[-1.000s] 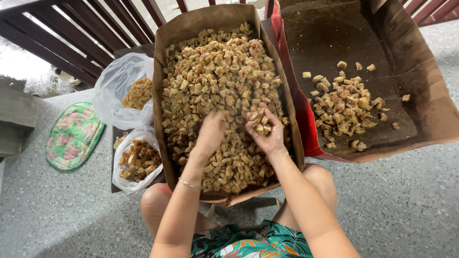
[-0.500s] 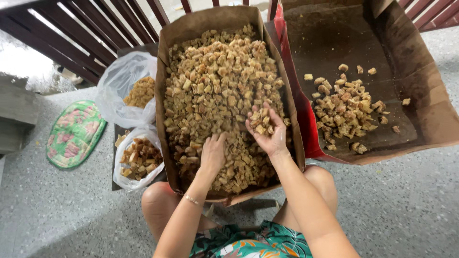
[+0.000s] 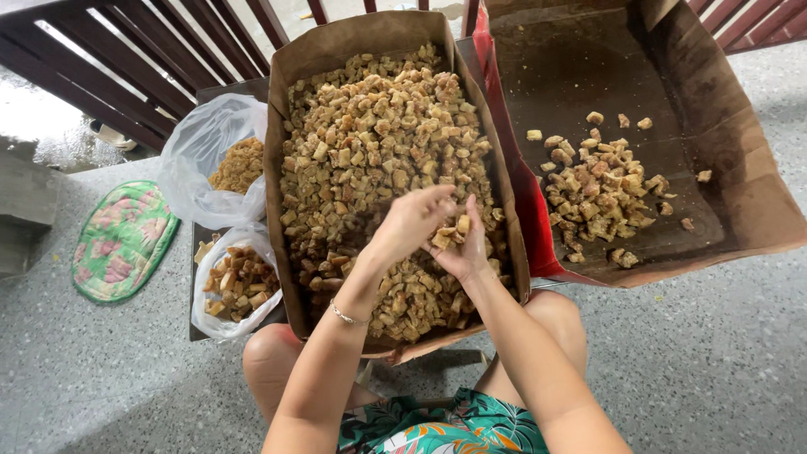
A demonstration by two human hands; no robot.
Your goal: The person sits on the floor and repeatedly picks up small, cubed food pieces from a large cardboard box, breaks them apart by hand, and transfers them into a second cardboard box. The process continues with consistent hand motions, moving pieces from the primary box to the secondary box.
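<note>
Both your arms are bare from the wrist to the upper arm, with no sleeves showing. Your left hand (image 3: 409, 220) has a thin silver chain bracelet (image 3: 343, 315) at its wrist; your right hand (image 3: 461, 244) wears nothing. Your knees are bare too, and between them your garment (image 3: 445, 424) is teal, printed with green, white and orange leaves.
</note>
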